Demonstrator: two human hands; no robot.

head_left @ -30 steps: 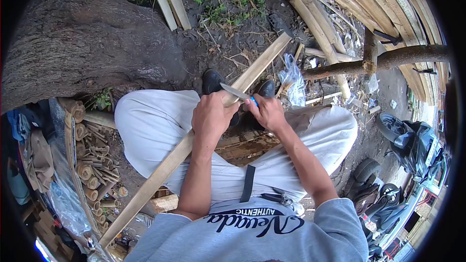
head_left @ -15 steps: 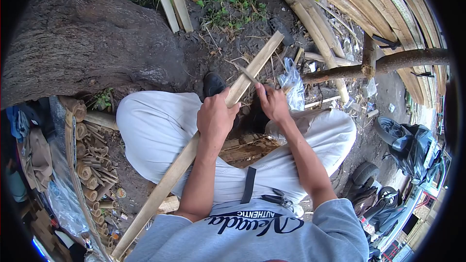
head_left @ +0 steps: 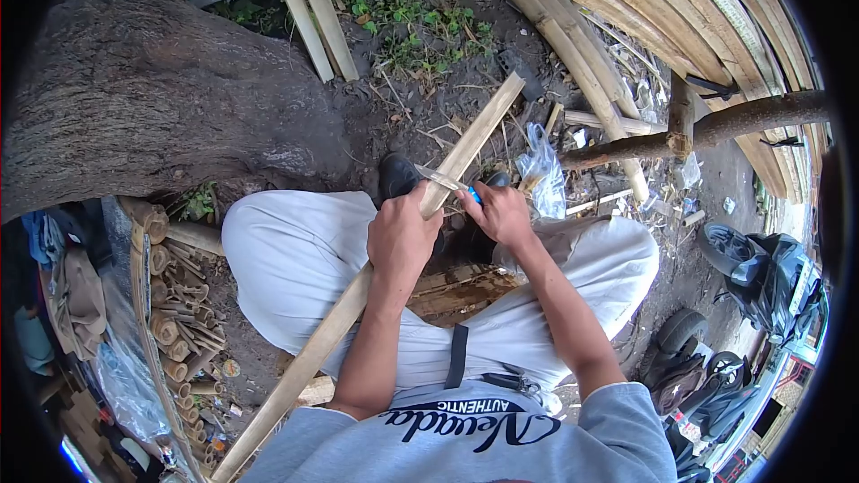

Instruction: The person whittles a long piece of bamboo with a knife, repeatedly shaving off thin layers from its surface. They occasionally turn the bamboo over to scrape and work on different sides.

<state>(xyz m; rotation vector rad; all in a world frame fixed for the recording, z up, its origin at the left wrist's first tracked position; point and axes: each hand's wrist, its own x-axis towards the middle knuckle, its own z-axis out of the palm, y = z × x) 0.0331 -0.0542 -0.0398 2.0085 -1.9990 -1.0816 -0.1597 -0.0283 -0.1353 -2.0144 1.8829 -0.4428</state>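
Note:
My left hand is wrapped round a long split bamboo strip, which runs diagonally from beside my body to past my shoes. In my right hand is a knife, its blue handle partly hidden by the fingers. The narrow blade lies across the strip, just beyond my left hand. The strip's far end sticks out free above the soil.
A thick tree trunk lies at the left. Cut bamboo pieces are piled below it. Long bamboo slats lean at the upper right, near a branch pole. A plastic bag lies near my right knee.
My right hand has brought the knife down along the strip, closer to my left hand, and the blue handle now shows. My left hand keeps its grip. The view has shifted slightly.

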